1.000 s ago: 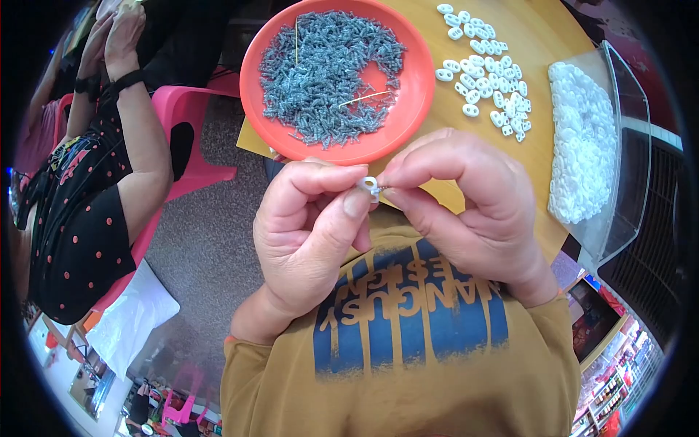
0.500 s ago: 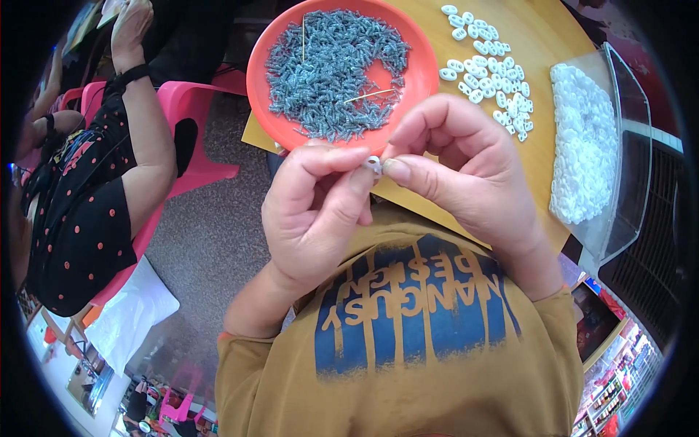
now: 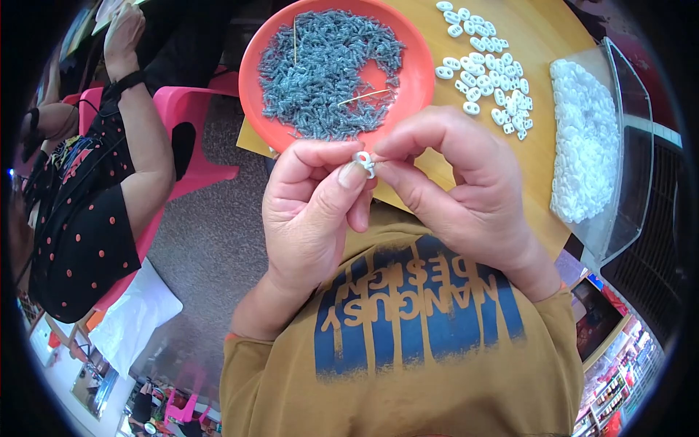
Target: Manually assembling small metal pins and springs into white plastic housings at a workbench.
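Between the thumb and index finger of my left hand point(image 3: 306, 211) is a small white oval plastic piece point(image 3: 363, 158) with holes, red showing through one of them. Closed in a pinch, my right hand point(image 3: 470, 182) meets the piece at its right side. Whatever lies between its thumb and index fingertips is too small to name. Just beyond both hands sits a red round plate point(image 3: 251, 95) heaped with small grey, ridged plastic pieces point(image 3: 313, 80). Two thin yellowish strips, one upright strip point(image 3: 295, 40) and one slanting strip point(image 3: 364, 96), lie on the heap.
Loose white two-holed pieces point(image 3: 477, 73) are scattered on the yellow table point(image 3: 539, 171). At the right, a clear plastic container point(image 3: 633, 160) stands by a pile of white pieces point(image 3: 582, 146). Another person point(image 3: 87, 197) sits at the left on a pink chair point(image 3: 200, 164).
Both hands have shifted slightly left with the white piece. It has turned, showing a hole more fully, and my right fingertips have drawn back a little along its side.
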Motion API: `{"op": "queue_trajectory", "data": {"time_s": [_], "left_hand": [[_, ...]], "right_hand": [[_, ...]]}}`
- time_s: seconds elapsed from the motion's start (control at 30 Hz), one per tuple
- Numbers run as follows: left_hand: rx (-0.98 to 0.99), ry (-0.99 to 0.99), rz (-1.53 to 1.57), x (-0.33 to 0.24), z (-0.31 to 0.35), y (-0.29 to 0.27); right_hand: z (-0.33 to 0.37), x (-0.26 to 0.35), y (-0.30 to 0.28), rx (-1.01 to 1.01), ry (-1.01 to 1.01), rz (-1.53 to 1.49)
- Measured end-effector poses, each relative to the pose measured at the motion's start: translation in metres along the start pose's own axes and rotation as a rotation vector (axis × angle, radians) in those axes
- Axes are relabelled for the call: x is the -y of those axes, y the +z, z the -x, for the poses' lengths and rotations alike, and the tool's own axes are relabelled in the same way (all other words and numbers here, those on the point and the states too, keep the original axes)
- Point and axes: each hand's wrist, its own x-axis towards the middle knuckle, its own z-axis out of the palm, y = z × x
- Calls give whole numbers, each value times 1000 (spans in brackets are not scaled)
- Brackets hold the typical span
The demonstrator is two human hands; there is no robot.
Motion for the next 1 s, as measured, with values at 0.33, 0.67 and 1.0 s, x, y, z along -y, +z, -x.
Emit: {"op": "queue_trajectory", "data": {"time_s": [0.33, 0.67, 1.0], "left_hand": [[34, 457, -592, 3, -3, -7], [-16, 61, 41, -2, -1, 0], [16, 45, 0, -4, -1, 8]], "right_hand": [[-11, -4, 4, 76, 327, -511], [-2, 0, -3, 97, 360, -562], [0, -2, -11, 120, 137, -236]]}}
